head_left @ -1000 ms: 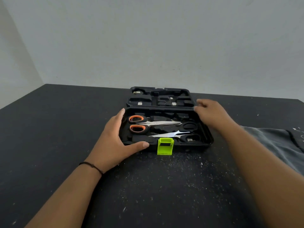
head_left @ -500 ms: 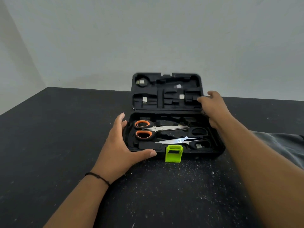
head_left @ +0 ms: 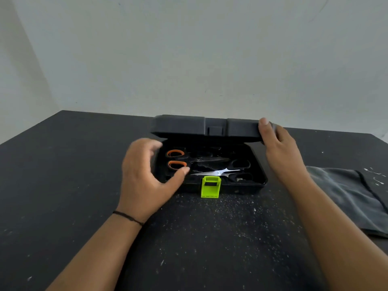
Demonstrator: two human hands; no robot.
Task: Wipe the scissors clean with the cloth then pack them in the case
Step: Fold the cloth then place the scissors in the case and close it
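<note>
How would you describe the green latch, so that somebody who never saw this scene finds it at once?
Look at the black case in the middle of the dark table. On its near front wall, between the two hands, hangs the green latch. It is the only bright lime-green part; everything around it is black.

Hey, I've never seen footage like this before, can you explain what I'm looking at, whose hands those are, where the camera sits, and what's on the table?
There is no machine here: these are a person's two bare hands, filmed by one wide camera worn on the head, looking forward and down. On the dark table sits a black plastic case with a bright green latch hanging at its front. Inside lie orange-handled scissors and, nearer the front, black-handled scissors. The right hand has its grip on the lid, which is partly lowered over the case. The left hand is at the case's left side, thumb at the front rim, holding nothing. A grey cloth lies flat to the right.
</note>
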